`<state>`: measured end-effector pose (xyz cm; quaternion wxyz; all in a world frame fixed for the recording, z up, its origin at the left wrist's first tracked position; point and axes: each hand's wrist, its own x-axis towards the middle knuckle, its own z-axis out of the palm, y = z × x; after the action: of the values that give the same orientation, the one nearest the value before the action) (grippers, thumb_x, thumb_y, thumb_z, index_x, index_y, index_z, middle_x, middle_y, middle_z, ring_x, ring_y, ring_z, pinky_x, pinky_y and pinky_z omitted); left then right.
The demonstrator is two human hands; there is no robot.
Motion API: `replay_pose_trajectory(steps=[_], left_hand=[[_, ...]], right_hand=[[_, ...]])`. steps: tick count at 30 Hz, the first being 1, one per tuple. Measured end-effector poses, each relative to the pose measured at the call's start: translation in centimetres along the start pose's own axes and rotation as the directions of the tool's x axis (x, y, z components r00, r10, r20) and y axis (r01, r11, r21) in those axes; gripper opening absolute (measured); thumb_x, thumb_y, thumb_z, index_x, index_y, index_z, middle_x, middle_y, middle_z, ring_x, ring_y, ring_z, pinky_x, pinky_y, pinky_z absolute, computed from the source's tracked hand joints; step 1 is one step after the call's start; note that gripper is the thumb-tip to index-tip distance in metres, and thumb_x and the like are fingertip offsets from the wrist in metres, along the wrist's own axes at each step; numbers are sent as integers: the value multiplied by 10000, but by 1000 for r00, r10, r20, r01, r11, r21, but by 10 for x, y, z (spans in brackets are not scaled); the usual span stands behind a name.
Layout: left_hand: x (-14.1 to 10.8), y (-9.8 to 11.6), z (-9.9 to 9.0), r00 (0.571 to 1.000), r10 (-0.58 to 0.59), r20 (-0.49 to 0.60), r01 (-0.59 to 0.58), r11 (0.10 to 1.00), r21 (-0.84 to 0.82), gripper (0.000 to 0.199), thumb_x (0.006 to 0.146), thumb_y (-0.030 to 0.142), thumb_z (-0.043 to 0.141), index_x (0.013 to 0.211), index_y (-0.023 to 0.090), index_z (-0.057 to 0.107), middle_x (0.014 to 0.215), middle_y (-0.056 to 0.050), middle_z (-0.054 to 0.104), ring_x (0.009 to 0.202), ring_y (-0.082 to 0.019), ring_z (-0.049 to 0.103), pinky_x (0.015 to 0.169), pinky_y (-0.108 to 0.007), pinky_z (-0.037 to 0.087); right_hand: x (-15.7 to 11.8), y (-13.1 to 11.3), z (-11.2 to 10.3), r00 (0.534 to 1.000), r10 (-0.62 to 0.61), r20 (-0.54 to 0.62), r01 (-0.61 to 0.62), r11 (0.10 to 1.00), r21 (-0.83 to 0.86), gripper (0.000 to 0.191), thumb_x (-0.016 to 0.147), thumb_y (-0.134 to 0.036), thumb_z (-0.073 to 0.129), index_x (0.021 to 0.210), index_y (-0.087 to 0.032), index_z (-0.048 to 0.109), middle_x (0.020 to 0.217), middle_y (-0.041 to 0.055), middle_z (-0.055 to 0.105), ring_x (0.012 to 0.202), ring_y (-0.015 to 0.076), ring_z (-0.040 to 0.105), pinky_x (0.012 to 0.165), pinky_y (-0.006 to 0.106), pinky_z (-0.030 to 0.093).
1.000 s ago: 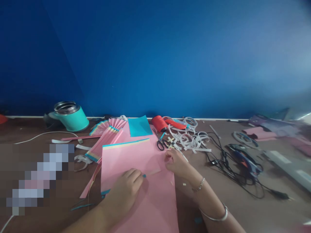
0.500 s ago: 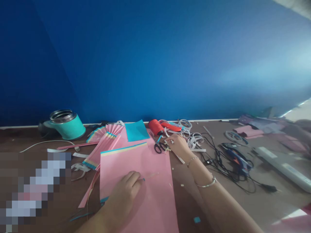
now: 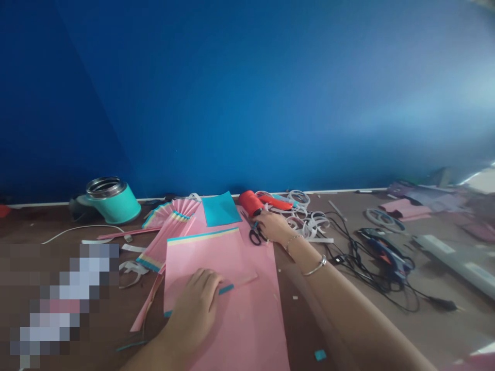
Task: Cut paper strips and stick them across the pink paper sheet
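Observation:
Pink paper (image 3: 247, 304) lies in front of me, with a smaller pink sheet edged in blue and cream on top. My left hand (image 3: 199, 299) rests on it, fingers together, with a small strip with a blue end (image 3: 226, 289) sticking out beside the thumb. Farther back, my right hand (image 3: 270, 225) reaches to the black-handled scissors (image 3: 255, 237), just in front of the red spool (image 3: 250, 203). Its fingertips are bent down by a small blue piece; what they hold, if anything, is too small to tell. A blue sheet (image 3: 221, 208) lies left of the spool.
Pleated pink paper (image 3: 166, 238) and a turquoise mug (image 3: 118, 203) are at the left. White ribbon curls (image 3: 315, 225) lie right of the spool. Black cables (image 3: 358, 268), a glue gun (image 3: 389, 255) and a power strip (image 3: 456, 265) are at the right.
My right hand has moved left, away from the white ribbon and over the scissors handles. More of the blue-ended strip shows beside my left hand. The view has shifted slightly.

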<state>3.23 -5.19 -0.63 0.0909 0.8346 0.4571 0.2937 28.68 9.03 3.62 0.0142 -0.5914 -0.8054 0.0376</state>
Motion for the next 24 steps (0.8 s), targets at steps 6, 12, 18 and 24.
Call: replay_pose_trajectory(steps=[6, 12, 18, 24], left_hand=[[2, 3, -4, 998, 21, 57, -21, 1000, 15, 214, 879, 98, 380, 807, 190, 559, 820, -44, 601, 771, -197, 553, 682, -337, 462], [1, 1, -5, 993, 27, 116, -26, 1000, -6, 211, 814, 37, 442, 848, 185, 589, 860, -41, 601, 827, -211, 542, 717, -355, 462], [2, 4, -5, 993, 31, 116, -30, 999, -13, 226, 796, 12, 453, 849, 164, 613, 871, -53, 610, 849, -223, 549, 735, -382, 479], [0, 5, -6, 980, 156, 126, -148, 987, -69, 306, 843, 6, 410, 995, 175, 615, 920, -51, 642, 878, -197, 576, 758, -344, 500]], right_hand=[[9, 2, -7, 998, -56, 42, 59, 996, -64, 240, 773, -141, 500, 931, -166, 679, 1000, 120, 660, 883, 235, 609, 754, 304, 417], [4, 5, -22, 996, 62, -62, -67, 995, -73, 165, 712, -138, 525, 806, -119, 659, 927, 146, 663, 896, 249, 595, 736, 297, 411], [-34, -6, -25, 977, 207, -42, -151, 823, 548, 202, 704, -222, 543, 854, -147, 655, 721, 42, 669, 672, 162, 596, 586, 237, 418], [-75, -47, -4, 973, -83, 217, -108, 663, 741, 185, 714, -180, 526, 763, -153, 702, 629, 5, 652, 574, 117, 553, 528, 208, 394]])
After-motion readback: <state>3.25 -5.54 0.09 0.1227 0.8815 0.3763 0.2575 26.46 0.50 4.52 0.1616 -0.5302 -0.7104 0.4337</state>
